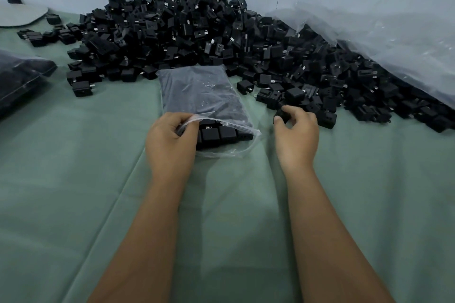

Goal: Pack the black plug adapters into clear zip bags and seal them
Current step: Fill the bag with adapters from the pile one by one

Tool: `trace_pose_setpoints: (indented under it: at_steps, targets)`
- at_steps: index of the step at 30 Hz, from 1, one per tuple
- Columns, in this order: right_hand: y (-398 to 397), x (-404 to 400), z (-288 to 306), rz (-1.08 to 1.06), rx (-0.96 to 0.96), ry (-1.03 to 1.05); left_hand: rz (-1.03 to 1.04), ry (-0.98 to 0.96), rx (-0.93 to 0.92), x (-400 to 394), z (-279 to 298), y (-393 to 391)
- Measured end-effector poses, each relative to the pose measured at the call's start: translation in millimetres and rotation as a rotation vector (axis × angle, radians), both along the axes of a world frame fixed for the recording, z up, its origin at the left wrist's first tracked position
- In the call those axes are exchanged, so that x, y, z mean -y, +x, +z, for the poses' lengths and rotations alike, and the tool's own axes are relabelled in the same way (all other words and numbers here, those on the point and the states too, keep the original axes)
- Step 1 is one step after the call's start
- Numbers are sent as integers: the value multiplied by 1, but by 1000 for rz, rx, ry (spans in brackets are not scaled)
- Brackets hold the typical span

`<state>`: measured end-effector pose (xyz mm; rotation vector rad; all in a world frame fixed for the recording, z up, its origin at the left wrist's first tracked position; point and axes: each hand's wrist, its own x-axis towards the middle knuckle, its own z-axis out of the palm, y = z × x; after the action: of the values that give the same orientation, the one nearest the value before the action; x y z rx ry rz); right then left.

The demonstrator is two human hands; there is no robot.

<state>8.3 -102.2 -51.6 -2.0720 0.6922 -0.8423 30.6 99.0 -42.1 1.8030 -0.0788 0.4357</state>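
Lying flat on green cloth (73,179), clear zip bag (204,96) is partly filled with black plug adapters, mouth open toward person. Upper edge of bag mouth is pinched by left hand (170,140), fingers curled round plastic. One plug adapter (282,115) is gripped by right hand (296,135) at near edge of large adapter pile (197,32). Filled bag (19,79) is seen far left; big plastic sheet (394,37) at right.
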Motion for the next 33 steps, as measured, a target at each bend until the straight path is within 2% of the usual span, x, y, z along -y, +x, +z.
trace_pose_setpoints:
  at_steps: [7, 14, 16, 20, 22, 25, 33]
  targets:
    - [-2, -4, 3, -16, 34, 103, -5, -16, -4, 0, 0, 0]
    - [-5, -16, 12, 34, 232, 236, 2, -18, -15, 1, 0, -1]
    - [-8, -29, 19, 54, 375, 162, 1, -22, -21, 1, 0, -1]
    - [-17, -67, 26, 180, 609, -142, 0, -15, -24, 1, 1, 0]
    - [-21, -88, 25, 311, 586, -217, -6, -7, -13, 0, 1, 0]
    - [-25, -110, 22, 466, 446, -292, -24, 5, -1, -1, 2, -1]
    - [-25, -104, 18, 363, 320, -497, -9, -38, -36, 0, 2, -1]
